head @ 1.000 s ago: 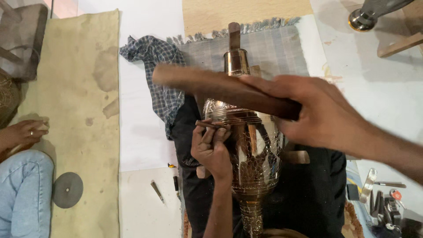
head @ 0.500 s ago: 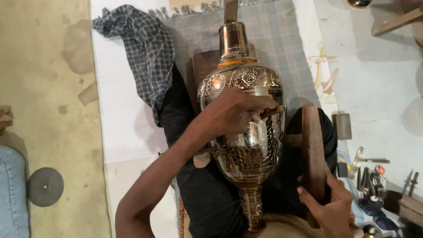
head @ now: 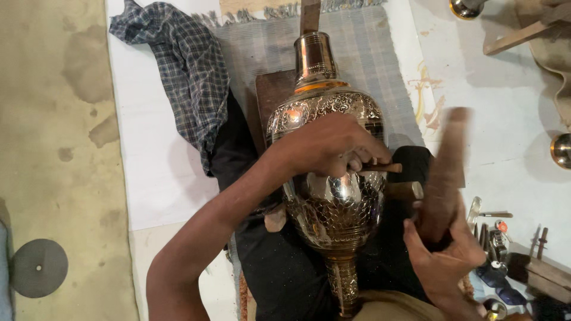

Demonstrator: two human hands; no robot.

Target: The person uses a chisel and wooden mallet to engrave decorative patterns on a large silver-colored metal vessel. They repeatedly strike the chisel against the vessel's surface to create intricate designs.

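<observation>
A large engraved brass vase [head: 333,196] lies on its side across my lap, its neck pointing away from me. My left hand [head: 327,148] rests on the vase's belly and pinches a small chisel [head: 380,168] against the metal. My right hand [head: 443,255] grips a flat wooden mallet [head: 443,172], blurred with motion, raised just right of the chisel's end. A dark cloth [head: 279,267] pads the vase underneath.
A checked cloth [head: 184,71] lies at upper left on a grey woven mat [head: 380,59]. Several small tools [head: 499,238] sit at lower right. A round grey disc [head: 38,267] lies on the tan floor sheet at left. Brass pieces [head: 562,150] rest at right.
The mallet, earlier held across the vase and then lowered at right, is now swinging up beside the chisel. My left hand has shifted onto the belly with the chisel. The view has moved closer.
</observation>
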